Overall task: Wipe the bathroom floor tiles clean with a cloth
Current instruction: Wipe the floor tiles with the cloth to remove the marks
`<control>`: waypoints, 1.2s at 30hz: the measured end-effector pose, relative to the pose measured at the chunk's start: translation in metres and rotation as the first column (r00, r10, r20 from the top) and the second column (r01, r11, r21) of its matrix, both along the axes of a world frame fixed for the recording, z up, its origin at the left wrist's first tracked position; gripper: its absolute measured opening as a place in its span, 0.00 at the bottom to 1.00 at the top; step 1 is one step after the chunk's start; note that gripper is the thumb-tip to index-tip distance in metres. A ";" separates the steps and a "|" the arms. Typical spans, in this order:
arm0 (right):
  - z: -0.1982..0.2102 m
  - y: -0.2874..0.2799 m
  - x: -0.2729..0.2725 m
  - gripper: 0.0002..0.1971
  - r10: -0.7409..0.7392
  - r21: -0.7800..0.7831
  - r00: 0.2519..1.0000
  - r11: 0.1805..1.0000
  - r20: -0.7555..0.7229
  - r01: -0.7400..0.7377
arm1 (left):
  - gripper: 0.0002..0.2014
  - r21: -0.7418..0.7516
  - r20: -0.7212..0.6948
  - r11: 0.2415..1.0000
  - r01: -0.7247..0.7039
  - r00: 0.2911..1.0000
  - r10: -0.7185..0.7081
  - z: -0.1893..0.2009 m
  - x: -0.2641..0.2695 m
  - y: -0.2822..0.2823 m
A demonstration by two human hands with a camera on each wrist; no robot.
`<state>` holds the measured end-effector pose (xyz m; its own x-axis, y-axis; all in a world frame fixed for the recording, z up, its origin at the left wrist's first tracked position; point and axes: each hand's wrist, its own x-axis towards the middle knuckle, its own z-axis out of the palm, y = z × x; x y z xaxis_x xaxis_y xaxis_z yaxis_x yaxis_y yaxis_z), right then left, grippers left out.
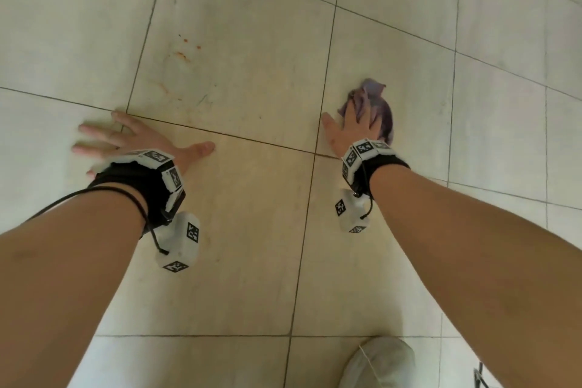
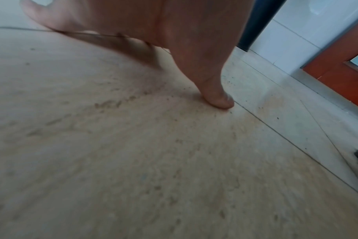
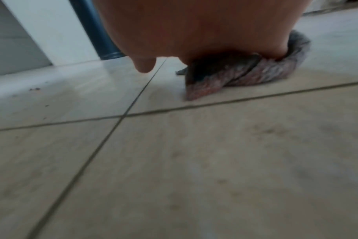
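A crumpled purple-grey cloth [image 1: 376,104] lies on the beige floor tiles [image 1: 252,230], right of a grout line. My right hand [image 1: 356,126] lies flat on top of it, fingers straight, pressing it down; the cloth [image 3: 245,72] bulges out under the palm [image 3: 174,32] in the right wrist view. My left hand [image 1: 132,142] rests flat on the floor to the left with fingers spread and holds nothing; its thumb [image 2: 219,97] touches the tile. Orange-brown stains [image 1: 181,53] mark the tile ahead, between the hands.
A grey shoe [image 1: 378,362] stands on the floor near the bottom right. The wrist views show a white tiled wall [image 2: 286,40], a dark pipe [image 3: 96,32] and a red-brown door frame [image 2: 341,64] at the floor's edge. Grit specks [image 2: 133,98] lie on the tile.
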<state>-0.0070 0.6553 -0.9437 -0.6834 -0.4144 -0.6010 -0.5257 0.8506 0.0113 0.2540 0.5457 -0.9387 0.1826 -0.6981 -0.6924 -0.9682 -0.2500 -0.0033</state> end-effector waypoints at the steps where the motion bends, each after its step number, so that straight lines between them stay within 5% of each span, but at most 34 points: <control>1: -0.003 -0.006 0.005 0.40 0.001 -0.022 1.000 1.000 0.001 -0.001 | 0.74 -0.001 0.001 1.000 0.002 1.000 -0.002 -0.001 0.000 0.000; 8: -0.005 -0.057 0.073 0.42 0.331 -0.153 0.936 0.938 0.116 -0.312 | 0.71 -0.059 0.024 0.998 -0.003 1.000 0.004 -0.002 -0.002 0.008; 12: -0.003 -0.045 0.077 0.38 0.374 -0.171 0.920 0.920 0.117 -0.352 | 0.70 -0.068 0.015 0.998 -0.018 1.000 0.019 -0.001 -0.003 0.008; 19: -0.010 0.026 0.027 0.37 0.003 -0.084 1.000 0.996 0.025 -0.001 | 0.61 -0.226 -0.052 0.950 0.217 0.971 -0.235 -0.008 -0.028 0.024; 25: -0.018 0.083 -0.040 0.38 -0.411 -0.081 0.906 0.911 -0.095 0.405 | 0.52 -0.237 -0.345 0.773 0.589 0.693 -0.633 -0.011 -0.114 0.059; 27: -0.019 0.093 -0.069 0.38 -0.456 -0.076 0.885 0.890 -0.098 0.450 | 0.51 -0.228 -0.328 0.708 0.668 0.632 -0.702 -0.015 -0.137 0.070; 30: -0.017 0.095 -0.109 0.40 -0.466 -0.082 0.882 0.884 -0.067 0.460 | 0.58 -0.157 -0.181 0.652 0.742 0.627 -0.757 -0.022 -0.159 0.080; 36: -0.011 0.075 -0.169 0.42 -0.430 -0.105 0.902 0.900 -0.041 0.424 | 0.66 -0.034 -0.113 0.699 0.715 0.692 -0.713 -0.020 -0.189 0.077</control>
<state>-0.1764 0.7303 -0.9551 -0.8416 -0.1254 -0.5253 -0.1126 0.9920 -0.0565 0.0646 0.6228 -0.9583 -0.4442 -0.5781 -0.6844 -0.8488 0.5160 0.1150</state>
